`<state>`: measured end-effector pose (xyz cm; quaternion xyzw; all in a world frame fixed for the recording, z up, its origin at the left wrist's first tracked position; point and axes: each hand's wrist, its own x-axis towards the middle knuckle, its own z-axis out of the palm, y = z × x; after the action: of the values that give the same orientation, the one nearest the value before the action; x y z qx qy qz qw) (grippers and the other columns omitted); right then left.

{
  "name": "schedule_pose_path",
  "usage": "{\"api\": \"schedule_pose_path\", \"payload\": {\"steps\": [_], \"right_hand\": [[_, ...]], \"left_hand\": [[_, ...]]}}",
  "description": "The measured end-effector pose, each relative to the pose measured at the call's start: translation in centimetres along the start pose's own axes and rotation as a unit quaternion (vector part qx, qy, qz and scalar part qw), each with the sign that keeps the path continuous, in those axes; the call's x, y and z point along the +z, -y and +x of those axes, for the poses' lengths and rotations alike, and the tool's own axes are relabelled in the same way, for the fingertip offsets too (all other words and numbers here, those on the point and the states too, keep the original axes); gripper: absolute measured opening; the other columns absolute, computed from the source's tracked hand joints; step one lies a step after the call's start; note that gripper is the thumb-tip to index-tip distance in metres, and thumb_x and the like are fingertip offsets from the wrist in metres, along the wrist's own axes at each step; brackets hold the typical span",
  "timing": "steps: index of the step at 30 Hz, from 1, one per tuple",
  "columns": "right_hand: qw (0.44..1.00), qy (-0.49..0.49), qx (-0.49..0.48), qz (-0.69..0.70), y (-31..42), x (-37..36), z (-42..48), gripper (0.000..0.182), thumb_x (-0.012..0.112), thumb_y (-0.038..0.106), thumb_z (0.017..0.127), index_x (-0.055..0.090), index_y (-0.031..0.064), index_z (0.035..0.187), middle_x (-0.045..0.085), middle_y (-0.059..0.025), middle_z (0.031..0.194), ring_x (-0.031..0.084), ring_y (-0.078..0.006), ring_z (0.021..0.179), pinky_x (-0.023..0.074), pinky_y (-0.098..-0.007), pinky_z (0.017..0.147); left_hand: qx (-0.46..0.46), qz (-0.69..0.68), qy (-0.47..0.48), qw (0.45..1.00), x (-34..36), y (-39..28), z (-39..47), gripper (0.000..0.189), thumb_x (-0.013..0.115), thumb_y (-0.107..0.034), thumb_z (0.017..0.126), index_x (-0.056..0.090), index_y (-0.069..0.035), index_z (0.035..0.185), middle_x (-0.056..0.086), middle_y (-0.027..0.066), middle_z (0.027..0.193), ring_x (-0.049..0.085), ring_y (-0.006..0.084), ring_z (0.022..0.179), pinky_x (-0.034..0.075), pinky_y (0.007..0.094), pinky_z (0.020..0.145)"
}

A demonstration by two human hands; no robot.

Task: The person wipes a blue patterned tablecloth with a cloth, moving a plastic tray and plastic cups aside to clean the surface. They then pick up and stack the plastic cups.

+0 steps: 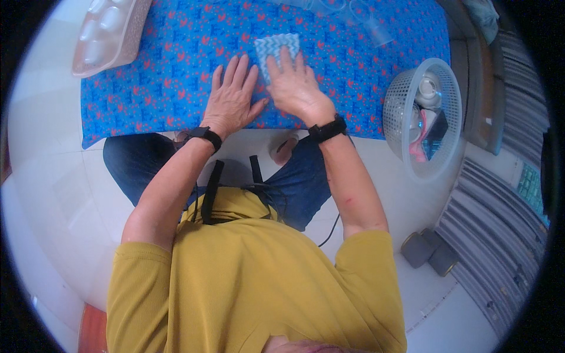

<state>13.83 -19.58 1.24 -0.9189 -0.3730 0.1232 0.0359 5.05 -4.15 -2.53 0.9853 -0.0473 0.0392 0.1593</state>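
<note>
A blue tablecloth (176,88) with a red and dark print covers the table before me. My left hand (231,95) lies palm down on it, fingers slightly spread, holding nothing. To its right, my right hand (293,84) rests with its fingers on a folded cloth (277,43) with a blue-and-white zigzag pattern. The cloth lies flat under the fingertips; whether they grip it does not show. Both wrists wear black bands.
A pink plastic tray (128,39) with white rounded items stands at the far left. Clear plastic cups (377,33) lie at the back right. By the right edge, a white perforated basket (399,132) holds several items, among them a pink cloth (421,137).
</note>
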Motion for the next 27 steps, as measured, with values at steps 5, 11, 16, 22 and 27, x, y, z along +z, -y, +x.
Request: {"api": "schedule_pose_path", "payload": {"steps": [5,11,16,22,27], "right_hand": [[0.998,-0.001,-0.019,0.065,0.2,-1.2,-0.7,0.054,0.063,0.026,0.087,0.048,0.0076,0.136,0.036,-0.0256,0.148,0.043,-0.0503,0.127,0.0401,-0.0604,0.098],[0.960,-0.149,0.000,0.237,-4.8,-2.6,-0.9,0.029,0.061,0.024,0.090,0.065,0.0051,0.111,0.065,-0.0206,0.115,0.063,-0.0363,0.105,0.0516,-0.0449,0.084],[0.833,-0.304,0.243,0.394,-11.4,-3.6,-0.9,0.017,0.057,0.014,0.094,0.067,0.0000,0.098,0.071,-0.0120,0.082,0.066,-0.0168,0.068,0.0536,-0.0335,0.061],[0.673,-0.377,0.384,0.507,-16.4,-3.6,0.1,0.054,0.063,0.014,0.091,0.036,-0.0069,0.133,0.064,-0.0138,0.079,0.055,-0.0152,0.050,0.0437,-0.0294,0.043],[0.661,-0.365,0.414,0.509,-18.5,-3.2,1.5,0.050,0.066,0.018,0.091,0.042,-0.0073,0.128,0.064,-0.0126,0.078,0.055,-0.0144,0.051,0.0420,-0.0275,0.043]], "left_hand": [[-0.003,-0.002,0.004,1.000,0.0,0.1,0.0,0.072,0.060,-0.046,0.088,0.040,-0.003,0.142,0.028,0.0215,0.154,0.025,0.0381,0.143,0.020,0.0557,0.115],[-0.001,-0.013,-0.001,1.000,-0.1,0.1,-0.1,0.072,0.062,-0.045,0.087,0.040,-0.003,0.141,0.029,0.0214,0.153,0.025,0.0382,0.143,0.020,0.0556,0.115],[0.004,-0.012,-0.003,1.000,-0.2,0.0,0.1,0.072,0.062,-0.044,0.087,0.040,-0.003,0.141,0.030,0.0217,0.153,0.025,0.0382,0.143,0.020,0.0553,0.115],[-0.003,-0.004,0.013,1.000,-0.3,-0.1,0.0,0.072,0.062,-0.044,0.088,0.040,-0.002,0.142,0.029,0.0219,0.153,0.025,0.0381,0.143,0.020,0.0551,0.115],[-0.004,-0.011,0.014,1.000,-0.3,0.0,0.1,0.072,0.062,-0.043,0.087,0.039,-0.003,0.142,0.029,0.0216,0.154,0.025,0.0378,0.144,0.020,0.0548,0.115]]}}
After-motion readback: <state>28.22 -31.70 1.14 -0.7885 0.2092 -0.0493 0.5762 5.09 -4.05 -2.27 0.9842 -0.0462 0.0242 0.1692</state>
